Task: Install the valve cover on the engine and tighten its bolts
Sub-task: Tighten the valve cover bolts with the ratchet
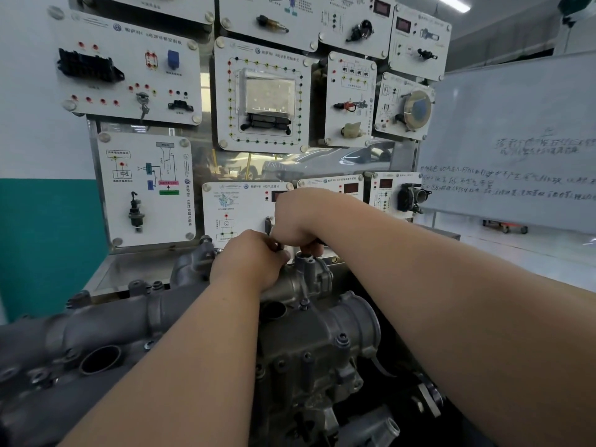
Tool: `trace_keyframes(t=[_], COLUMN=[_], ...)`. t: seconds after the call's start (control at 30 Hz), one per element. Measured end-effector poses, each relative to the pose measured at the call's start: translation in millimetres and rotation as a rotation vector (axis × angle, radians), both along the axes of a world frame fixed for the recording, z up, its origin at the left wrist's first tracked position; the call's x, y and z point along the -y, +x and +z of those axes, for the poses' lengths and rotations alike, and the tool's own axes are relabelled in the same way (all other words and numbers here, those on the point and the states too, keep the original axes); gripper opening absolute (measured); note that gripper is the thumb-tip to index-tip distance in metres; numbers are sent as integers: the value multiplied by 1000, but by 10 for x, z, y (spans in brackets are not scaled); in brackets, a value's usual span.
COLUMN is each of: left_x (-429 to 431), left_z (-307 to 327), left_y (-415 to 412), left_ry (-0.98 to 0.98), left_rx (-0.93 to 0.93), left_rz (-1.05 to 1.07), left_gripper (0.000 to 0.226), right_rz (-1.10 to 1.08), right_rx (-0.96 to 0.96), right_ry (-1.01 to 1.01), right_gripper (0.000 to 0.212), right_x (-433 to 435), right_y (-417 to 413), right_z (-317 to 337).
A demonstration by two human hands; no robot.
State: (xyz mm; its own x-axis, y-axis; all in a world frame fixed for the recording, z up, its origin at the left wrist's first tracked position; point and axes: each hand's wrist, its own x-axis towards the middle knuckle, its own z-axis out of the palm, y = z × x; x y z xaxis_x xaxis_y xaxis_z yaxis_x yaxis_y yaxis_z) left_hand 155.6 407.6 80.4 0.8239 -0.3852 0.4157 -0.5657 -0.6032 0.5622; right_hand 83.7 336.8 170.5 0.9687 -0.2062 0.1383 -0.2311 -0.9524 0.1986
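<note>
At the engine's [316, 333] far end, the left hand [250, 262] pinches a small dark part [280, 246] while the right hand [298, 217] clenches a dark tool [319, 242], rigid, probably slick metal, best gripped by its handle.

- Wall [42, 140] at left in 2 bands: white above, teal below.
- A demonstration board [93, 150] on a metal frame fills the middle, hung with white instrument panels [261, 95] bearing diagrams, coloured sockets, connectors and small red displays.
- A shiny strip [322, 162] between the panel rows gives a blurred reflection.
- At right stands a whiteboard [516, 124] covered in faint handwriting, on casters [504, 228].
- Pale, glossy floor [548, 250] beneath it.
- 1 ceiling strip light [451, 3], lit, top right.
</note>
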Motion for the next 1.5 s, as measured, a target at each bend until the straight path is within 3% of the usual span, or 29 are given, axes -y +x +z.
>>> trace_keyframes(t=[0.23, 0.33, 0.47, 0.63, 0.7, 1.0, 1.1, 1.23, 1.4, 1.5], left_x=[2, -31, -46, -3, 46, 716, 909, 1317, 2002, 2384], left_z=[-12, 8, 79, 111, 144, -222, -483, -739, -973, -1154], left_y=[4, -7, -160, -571, -771, -1899, -2120, -2655, -3670, -4295], left_ry=[3, -144, -302, -1, 85, 125, 170, 179, 145, 182], left_rx=[47, 107, 306, 756, 846, 715, 628, 530, 362, 245], left_rz=[-16, -67, -116, -220, -302, -530, -581, -709, -882, -985], left_gripper=[25, 25, 16, 15, 15, 28, 28, 24, 23, 19], right_rz=[-25, 34, 115, 83, 79, 56, -92, -407, -662, -873], right_rx=[56, 176, 415, 550, 562, 912, 1049, 1046, 1177, 1193], right_ry=[14, 127, 569, 1322, 1572, 2020, 1997, 1865, 1460, 1093], right_gripper=[26, 35, 42, 41, 37, 41, 39, 34, 28, 26], right_x=[37, 127, 205, 417, 555, 1224, 1508, 1760, 2159, 2402], right_y=[50, -9, -275, -876, -1126, -2319, -2892, -3677, -4875, -5701], right_z=[-88, -97, -169, -439, -609, -1428, -1716, -1994, -2022, -2021])
